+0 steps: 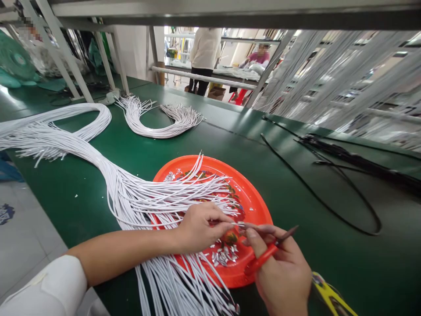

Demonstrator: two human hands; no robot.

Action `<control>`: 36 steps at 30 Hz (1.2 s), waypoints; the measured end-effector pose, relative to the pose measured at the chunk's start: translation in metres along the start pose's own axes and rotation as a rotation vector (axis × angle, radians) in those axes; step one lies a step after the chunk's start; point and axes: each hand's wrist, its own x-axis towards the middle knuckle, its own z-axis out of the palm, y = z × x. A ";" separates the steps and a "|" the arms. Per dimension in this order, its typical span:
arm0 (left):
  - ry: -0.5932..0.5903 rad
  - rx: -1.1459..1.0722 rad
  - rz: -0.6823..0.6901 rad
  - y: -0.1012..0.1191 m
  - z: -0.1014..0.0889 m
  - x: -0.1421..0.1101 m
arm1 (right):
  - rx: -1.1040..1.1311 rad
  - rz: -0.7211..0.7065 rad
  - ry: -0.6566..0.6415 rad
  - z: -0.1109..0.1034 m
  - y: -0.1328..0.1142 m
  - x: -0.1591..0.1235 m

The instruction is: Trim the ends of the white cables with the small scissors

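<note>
A large bundle of thin white cables (144, 193) lies across a round red tray (259, 206), their tips fanned out over it. Over the tray, my left hand (200, 228) pinches one white cable close to its end. My right hand (284, 272) holds red-handled scissors (268, 254) in the palm, the dark point sticking out between the fingers. Its thumb and forefinger meet at the tip of that same cable, where a small silvery piece shows. Small shiny foil scraps (225, 255) lie in the tray below my hands, with another little heap (169, 176) at its far left.
A curved bundle of white cables (161, 129) lies further back on the green table (230, 147). Black cables (345, 153) spread at the right, near a yellow object (330, 296). A metal frame (230, 11) crosses overhead, with white cables hanging at right. People are in the background.
</note>
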 end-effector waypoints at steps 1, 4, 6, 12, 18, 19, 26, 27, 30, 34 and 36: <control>0.003 0.034 0.020 0.000 0.000 -0.001 | -0.004 -0.006 -0.001 0.001 -0.001 -0.001; 0.002 0.140 0.075 -0.001 0.001 -0.004 | -0.049 -0.021 -0.004 0.004 -0.003 -0.005; -0.005 0.195 0.099 -0.002 0.002 -0.005 | -0.112 -0.030 0.001 0.006 -0.003 -0.006; 0.000 0.138 0.051 0.000 0.001 -0.004 | -0.176 -0.063 0.011 0.009 -0.004 -0.004; 0.015 -0.106 -0.165 0.007 -0.001 0.001 | -0.308 -0.045 -0.060 0.012 -0.008 -0.007; 0.008 -0.140 -0.185 0.008 -0.001 0.001 | -0.342 -0.053 -0.111 0.012 -0.008 -0.008; -0.023 -0.338 -0.255 0.006 0.001 0.001 | -0.364 -0.076 -0.307 0.017 -0.007 -0.013; -0.022 -0.333 -0.249 0.006 0.001 0.001 | -0.374 -0.077 -0.309 0.017 -0.006 -0.014; -0.011 -0.257 -0.209 0.006 0.001 0.001 | -0.419 -0.078 -0.317 0.017 -0.005 -0.013; -0.012 -0.175 -0.179 0.006 0.000 0.000 | -0.500 -0.111 -0.302 0.015 -0.003 -0.012; -0.016 -0.160 -0.176 0.006 0.000 0.001 | -0.524 -0.130 -0.292 0.015 -0.003 -0.012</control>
